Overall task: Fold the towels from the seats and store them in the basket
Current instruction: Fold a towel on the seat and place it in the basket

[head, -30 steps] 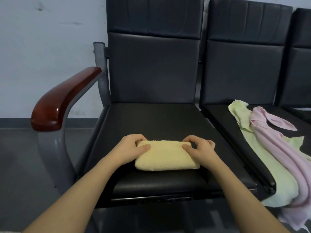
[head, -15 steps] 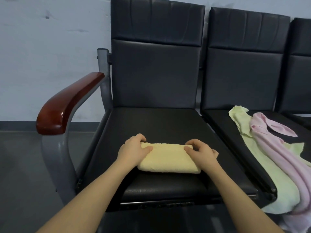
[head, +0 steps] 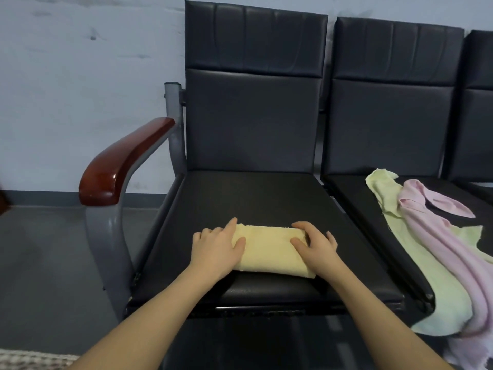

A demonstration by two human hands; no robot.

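Yellow terry cloth is what I have under both hands: a folded yellow towel (head: 269, 251) lying flat on the black padded seat (head: 248, 198) of the left chair, close to its front edge. My left hand (head: 217, 249) covers the towel's left end, thumb laid across the top of the fabric and fingers reaching round the far side, so it grips that end. My right hand (head: 316, 248) does the same at the right end, thumb on top and fingers curled over the far corner. I cannot tell how far either set of fingers tucks beneath the cloth.

On the neighbouring seat (head: 354, 193) to my right, well apart from the folded piece, a pale green towel (head: 437, 284) lies spread and unfolded, spilling over the seat's front edge. A pink towel (head: 437, 236) is draped loosely on top of it and also hangs down past the edge.

To my left stands the chair's grey metal frame with a glossy reddish-brown wooden armrest (head: 125, 161). Behind the seats I see a pale wall (head: 80, 89), and below it a grey floor (head: 40, 263). At the bottom left corner a strip of light woven material (head: 32, 360) shows; I cannot tell what it belongs to.
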